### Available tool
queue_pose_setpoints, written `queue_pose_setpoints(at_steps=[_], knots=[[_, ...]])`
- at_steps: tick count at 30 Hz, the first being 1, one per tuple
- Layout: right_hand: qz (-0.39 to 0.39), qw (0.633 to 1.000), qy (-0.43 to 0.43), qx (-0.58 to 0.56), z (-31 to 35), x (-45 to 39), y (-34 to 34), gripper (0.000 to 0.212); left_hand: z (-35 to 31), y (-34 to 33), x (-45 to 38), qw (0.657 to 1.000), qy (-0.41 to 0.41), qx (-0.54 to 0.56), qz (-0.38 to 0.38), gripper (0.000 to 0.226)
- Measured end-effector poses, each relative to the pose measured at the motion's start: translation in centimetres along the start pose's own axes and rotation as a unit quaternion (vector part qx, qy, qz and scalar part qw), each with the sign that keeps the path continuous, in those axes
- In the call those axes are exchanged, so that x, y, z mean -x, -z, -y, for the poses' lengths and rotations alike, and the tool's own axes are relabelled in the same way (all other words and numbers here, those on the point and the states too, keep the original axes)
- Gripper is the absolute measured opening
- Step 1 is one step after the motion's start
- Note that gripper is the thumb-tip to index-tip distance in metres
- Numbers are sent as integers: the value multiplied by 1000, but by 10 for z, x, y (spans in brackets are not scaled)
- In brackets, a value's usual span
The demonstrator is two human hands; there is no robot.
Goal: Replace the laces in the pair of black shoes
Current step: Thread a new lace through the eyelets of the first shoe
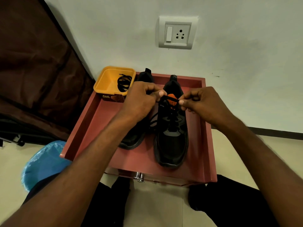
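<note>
Both hands work over the right shoe (171,140), which sits at about 3 o'clock in the red tray (91,118), toe pointing to 6 o'clock. Left hand (141,100) has its fingers curled, thumb and forefinger pinching one end of the black lace (170,97). Right hand (203,104) does the same on the other end. The lace is stretched taut between them, straight across the orange tongue tab (171,96) at the top of the shoe. Lower eyelets already carry lacing.

Left shoe (136,136) stands just beside the right one at its 9 o'clock, mostly hidden under the left hand and forearm, so I can't tell its lacing state.

Yellow tub (106,81) sits at the tray's 11 o'clock corner, holding a loose coil of spare black laces (123,82). Wall socket (177,32) at 12 o'clock, blue plastic bag (44,163) on the floor at 8 o'clock.
</note>
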State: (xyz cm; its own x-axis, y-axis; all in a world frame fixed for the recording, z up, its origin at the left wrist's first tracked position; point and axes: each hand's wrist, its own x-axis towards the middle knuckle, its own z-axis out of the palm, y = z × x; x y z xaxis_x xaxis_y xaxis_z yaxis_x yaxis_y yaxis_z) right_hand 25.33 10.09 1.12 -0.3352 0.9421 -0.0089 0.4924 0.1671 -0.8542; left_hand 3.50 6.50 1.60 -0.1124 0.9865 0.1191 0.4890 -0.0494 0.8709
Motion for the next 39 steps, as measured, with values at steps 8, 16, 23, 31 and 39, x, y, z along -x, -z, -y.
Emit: queue_pose_setpoints(at_steps=[8,16,23,31,39], knots=[[5,997,68,-24,13,1,-10,20,0,-13,4,999,-32,-12,29,19],[-87,991,68,-75,10,-3,-15,13,-4,-16,7,982,78,157,72,18],[-51,988,35,140,-2,-5,-16,43,5,-25,5,996,38,77,-16,9],[-30,981,25,191,-20,-8,-21,39,19,-52,7,997,-33,-30,-56,8],[-31,989,0,143,-27,-11,-16,33,20,-60,4,987,-73,-127,-62,8]])
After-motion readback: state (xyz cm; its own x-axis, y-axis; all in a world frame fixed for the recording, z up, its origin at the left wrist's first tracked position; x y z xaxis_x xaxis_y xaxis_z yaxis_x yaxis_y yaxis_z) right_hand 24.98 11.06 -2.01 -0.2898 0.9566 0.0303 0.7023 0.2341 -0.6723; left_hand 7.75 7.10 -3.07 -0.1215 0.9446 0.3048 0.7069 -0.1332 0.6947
